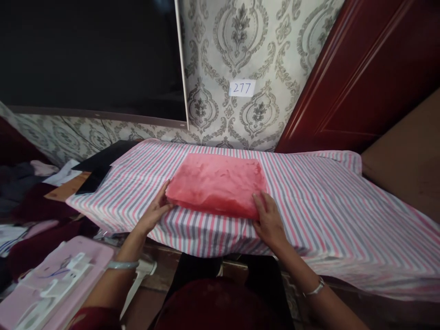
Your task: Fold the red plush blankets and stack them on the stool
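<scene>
A pink plush rectangle [220, 181], soft and thick like a folded blanket, lies flat on a striped cloth [309, 201]. Its front side is a deeper red-pink. My left hand [160, 208] grips its front left corner, some fingertips hidden against the edge. At the front right corner, my right hand [270, 217] has its fingers bent over the plush edge, and its lower part rests by the striped cloth.
Behind the covered table stand a patterned wall with a paper label [242, 88] and a dark television screen [92, 55]. A red-brown door [343, 78] is at right. Piled clothes [41, 197] and a pink case [68, 279] lie at left.
</scene>
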The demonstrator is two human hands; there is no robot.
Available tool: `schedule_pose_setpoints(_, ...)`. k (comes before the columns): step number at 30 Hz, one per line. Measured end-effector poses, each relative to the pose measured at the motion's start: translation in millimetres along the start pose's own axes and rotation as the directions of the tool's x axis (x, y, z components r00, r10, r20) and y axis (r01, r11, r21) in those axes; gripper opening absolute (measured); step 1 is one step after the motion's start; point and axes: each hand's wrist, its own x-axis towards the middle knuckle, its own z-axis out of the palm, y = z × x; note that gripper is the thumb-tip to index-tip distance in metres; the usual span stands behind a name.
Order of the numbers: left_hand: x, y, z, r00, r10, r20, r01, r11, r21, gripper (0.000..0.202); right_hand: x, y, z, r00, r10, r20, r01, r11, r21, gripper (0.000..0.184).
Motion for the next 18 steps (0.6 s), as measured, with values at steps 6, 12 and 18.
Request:
schedule_pose_setpoints(6,1.2,-13.9,12.8,0.984,0.176,-0.006,-0.135,0.775,0.617,0.075,4.4,-3.5,1.7,1.0,0.023,0.008,-0.024,1.0,0.019,0.088)
schedule_pose_setpoints(12,35.9,23.3,9.8,0.912,0.385,-0.141,-0.202,0.722,0.661,0.047,56.7,5.9,-43.5,0.998,0.054,-0.04,-0.053,0.998,0.014,0.058)
schedule_pose_setpoints(18,78.3,149.1,-25.1,0.798,0.555,-0.234,-0.373,0.76,0.532,0.031,146.8,20.9,-148.6,0.961,0.077,-0.266,-0.039,0.989,0.144,0.047)
